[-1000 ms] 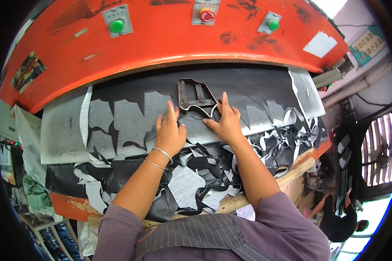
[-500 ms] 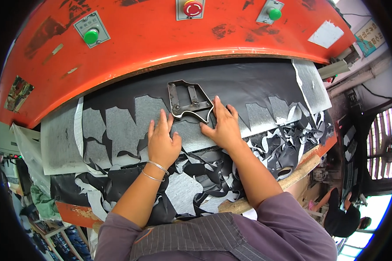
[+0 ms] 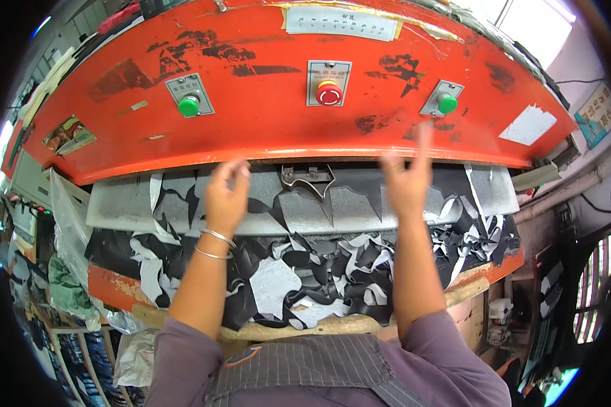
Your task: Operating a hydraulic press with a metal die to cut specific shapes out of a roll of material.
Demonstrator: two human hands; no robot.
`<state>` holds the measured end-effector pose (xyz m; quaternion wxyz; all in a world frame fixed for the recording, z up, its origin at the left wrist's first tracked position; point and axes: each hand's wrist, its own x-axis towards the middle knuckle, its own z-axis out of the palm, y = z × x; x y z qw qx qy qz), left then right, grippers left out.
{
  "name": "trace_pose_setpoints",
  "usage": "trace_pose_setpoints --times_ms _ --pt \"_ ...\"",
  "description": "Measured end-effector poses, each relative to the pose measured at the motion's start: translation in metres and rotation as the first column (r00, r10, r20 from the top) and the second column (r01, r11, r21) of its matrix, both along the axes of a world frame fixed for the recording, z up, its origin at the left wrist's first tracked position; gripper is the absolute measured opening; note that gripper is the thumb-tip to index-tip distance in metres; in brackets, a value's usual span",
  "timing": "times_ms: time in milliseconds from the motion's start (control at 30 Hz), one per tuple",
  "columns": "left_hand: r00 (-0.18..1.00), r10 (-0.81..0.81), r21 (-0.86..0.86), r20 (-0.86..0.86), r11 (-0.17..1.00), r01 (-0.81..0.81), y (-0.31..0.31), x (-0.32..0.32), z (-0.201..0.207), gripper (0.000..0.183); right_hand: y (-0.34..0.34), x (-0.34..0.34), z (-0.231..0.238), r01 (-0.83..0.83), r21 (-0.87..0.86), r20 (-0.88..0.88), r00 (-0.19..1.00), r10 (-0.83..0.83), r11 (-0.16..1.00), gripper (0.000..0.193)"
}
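Note:
A metal cutting die point(image 3: 308, 180) rests on the dark sheet material point(image 3: 360, 182), partly hidden under the front of the orange press point(image 3: 265, 129). My left hand point(image 3: 227, 193) is raised left of the die, its fingers loosely bent and apart, holding nothing. To the right of the die, my right hand point(image 3: 409, 182) is lifted with a finger stretched up below the right green push button point(image 3: 447, 104). It is open and slightly blurred. Grey cut-out gaps show along the near edge of the sheet. Neither hand touches the die.
A left green button point(image 3: 189, 105) and a red stop button point(image 3: 329, 93) sit on the press front. Black and grey offcuts point(image 3: 339, 271) heap along the near side, behind a wooden rail point(image 3: 305, 327). Clear plastic point(image 3: 69, 224) hangs at the left.
Both hands have left the die and risen toward the press front, moving farther apart. The head view has tilted up, showing more of the press. The die now lies partly under the press edge.

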<state>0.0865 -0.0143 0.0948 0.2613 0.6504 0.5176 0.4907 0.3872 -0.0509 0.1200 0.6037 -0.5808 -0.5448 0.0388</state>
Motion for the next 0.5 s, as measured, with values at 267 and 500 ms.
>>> trace_pose_setpoints --times_ms 267,500 --pt "0.870 0.304 0.509 -0.387 0.858 -0.073 -0.013 -0.021 0.099 0.028 0.030 0.091 0.100 0.455 0.550 0.112 0.790 -0.602 0.700 0.068" --pt "0.934 -0.163 0.025 -0.317 0.983 0.180 -0.182 0.016 0.021 0.022 -0.110 0.019 -0.005 -0.341 -0.012 0.064 0.938 0.341 0.940 0.027"
